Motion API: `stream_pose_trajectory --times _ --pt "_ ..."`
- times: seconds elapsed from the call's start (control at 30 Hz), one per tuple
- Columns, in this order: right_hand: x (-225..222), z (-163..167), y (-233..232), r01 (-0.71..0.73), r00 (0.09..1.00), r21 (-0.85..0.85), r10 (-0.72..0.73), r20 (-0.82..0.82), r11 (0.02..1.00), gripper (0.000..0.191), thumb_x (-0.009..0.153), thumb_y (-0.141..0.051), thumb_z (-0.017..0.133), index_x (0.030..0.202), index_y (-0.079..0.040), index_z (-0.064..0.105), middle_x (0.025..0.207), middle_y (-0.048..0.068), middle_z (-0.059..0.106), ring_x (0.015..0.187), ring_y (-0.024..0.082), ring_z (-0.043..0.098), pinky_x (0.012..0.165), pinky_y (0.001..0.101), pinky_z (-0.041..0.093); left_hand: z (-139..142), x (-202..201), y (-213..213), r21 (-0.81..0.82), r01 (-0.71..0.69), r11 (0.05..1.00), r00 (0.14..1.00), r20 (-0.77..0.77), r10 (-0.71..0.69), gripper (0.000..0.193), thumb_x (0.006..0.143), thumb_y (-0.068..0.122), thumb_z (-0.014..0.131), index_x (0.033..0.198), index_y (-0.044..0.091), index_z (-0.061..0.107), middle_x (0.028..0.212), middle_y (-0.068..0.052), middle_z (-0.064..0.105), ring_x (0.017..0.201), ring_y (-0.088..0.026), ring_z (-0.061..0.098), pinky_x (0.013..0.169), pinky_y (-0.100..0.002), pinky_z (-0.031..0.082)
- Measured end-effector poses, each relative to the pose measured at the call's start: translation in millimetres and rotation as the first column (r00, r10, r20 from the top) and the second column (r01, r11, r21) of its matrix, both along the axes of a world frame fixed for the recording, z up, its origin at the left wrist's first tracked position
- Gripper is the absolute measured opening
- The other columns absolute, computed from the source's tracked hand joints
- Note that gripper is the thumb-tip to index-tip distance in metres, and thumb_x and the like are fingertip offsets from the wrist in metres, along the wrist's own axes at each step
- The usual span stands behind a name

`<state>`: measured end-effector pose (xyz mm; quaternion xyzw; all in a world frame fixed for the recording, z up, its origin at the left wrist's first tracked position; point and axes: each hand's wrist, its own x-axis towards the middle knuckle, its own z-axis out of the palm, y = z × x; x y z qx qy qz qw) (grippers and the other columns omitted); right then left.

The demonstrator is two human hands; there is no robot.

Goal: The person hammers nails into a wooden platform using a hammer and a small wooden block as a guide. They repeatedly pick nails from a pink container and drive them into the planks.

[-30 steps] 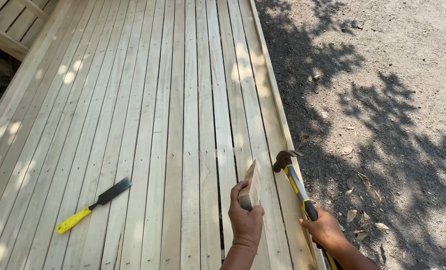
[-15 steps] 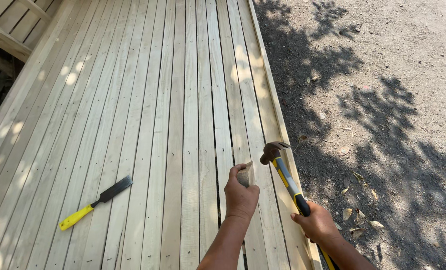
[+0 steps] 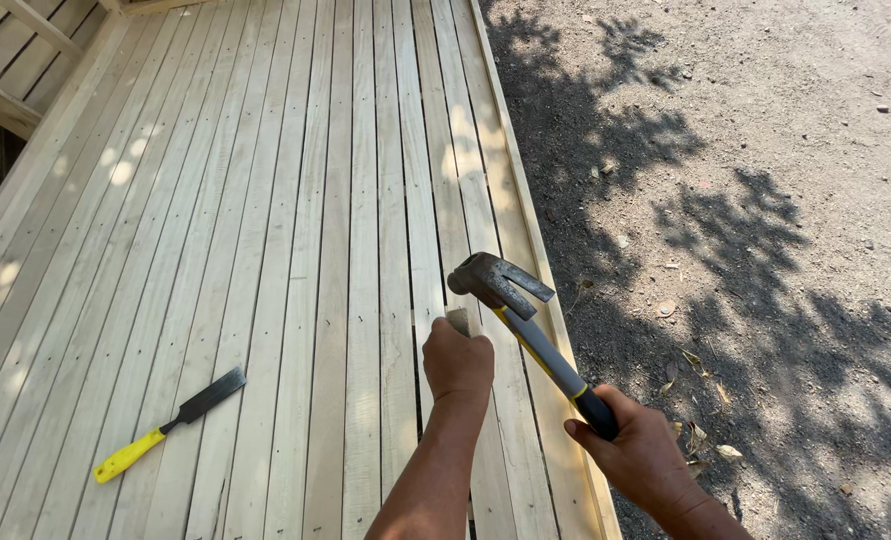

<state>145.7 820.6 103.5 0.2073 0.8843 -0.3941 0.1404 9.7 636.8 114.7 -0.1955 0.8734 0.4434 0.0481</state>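
My left hand [image 3: 457, 362] is closed around a small wooden wedge [image 3: 458, 320], whose top sticks up out of my fist over a gap between two deck boards. My right hand [image 3: 637, 455] grips the dark end of a claw hammer [image 3: 518, 315] with a grey and yellow handle. The hammer head hangs just above and to the right of the wedge, not touching it as far as I can see. Both hands are over the right side of a pale plank deck [image 3: 295, 250].
A yellow-handled flat chisel [image 3: 170, 424] lies on the boards at the lower left. The deck's right edge [image 3: 525, 230] runs beside bare dirt [image 3: 745, 200] with leaf shadows. Timber framing [image 3: 15, 60] shows at the upper left.
My left hand moved the wedge down toward the boards. The hammer head swung left and up, closing in above the wedge.
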Motion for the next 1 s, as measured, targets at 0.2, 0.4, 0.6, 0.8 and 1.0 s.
stream_pose_trajectory --times 0.2,0.4,0.6,0.8,1.0 --pt "11.3 -8.1 -6.9 -0.035 0.991 -0.043 0.029 -0.134 0.998 0.029 0.081 -0.032 0.083 0.095 -0.011 0.069 0.056 0.0 0.057 0.047 0.012 0.05 0.049 0.0334 0.046 -4.1 13.7 0.6 -0.038 0.077 0.996 0.997 0.004 -0.076 0.031 0.081 0.006 0.063 0.108 -0.005 0.057 0.103 -0.026 0.071 0.095 -0.04 0.073 0.088 -0.046 0.059" --pt "11.5 1.3 -2.0 0.034 0.999 -0.039 -0.034 0.0 0.999 0.031 0.089 -0.035 0.083 0.096 -0.009 0.068 0.055 0.006 0.054 0.048 0.017 0.046 0.052 0.0368 0.041 -4.9 11.2 -0.7 0.035 -0.085 0.996 0.99 -0.11 0.088 0.037 0.078 0.007 0.063 0.115 0.001 0.062 0.104 -0.024 0.073 0.094 -0.039 0.074 0.084 -0.044 0.062" --pt "4.5 13.3 5.2 -0.036 0.959 -0.038 0.024 -0.282 0.999 0.025 0.082 -0.028 0.081 0.086 -0.009 0.065 0.055 0.001 0.057 0.046 0.011 0.05 0.048 0.0335 0.047 -2.5 9.1 -11.9 -0.107 -0.013 0.994 0.998 -0.063 0.006 0.045 0.078 0.013 0.068 0.121 0.0 0.062 0.106 -0.025 0.073 0.094 -0.039 0.075 0.085 -0.043 0.063" --pt "1.4 6.0 1.8 -0.004 0.996 -0.008 0.004 -0.094 1.0 0.028 0.086 -0.032 0.084 0.087 -0.014 0.062 0.053 0.004 0.056 0.045 0.016 0.05 0.049 0.0357 0.046 -11.2 -7.2 3.8 0.027 -0.076 0.997 0.99 -0.119 0.079 0.055 0.074 0.016 0.065 0.13 0.014 0.064 0.106 -0.017 0.077 0.092 -0.032 0.078 0.084 -0.038 0.063" --pt "2.8 1.8 2.1 -0.028 0.995 -0.021 0.026 -0.101 0.999 0.026 0.083 -0.029 0.083 0.082 -0.011 0.064 0.054 0.001 0.053 0.046 0.015 0.045 0.05 0.035 0.042 -38.0 -8.3 -3.8 -0.022 0.127 0.992 0.963 -0.239 -0.128 0.07 0.069 0.022 0.07 0.137 0.026 0.055 0.109 -0.013 0.073 0.097 -0.032 0.072 0.086 -0.043 0.06"
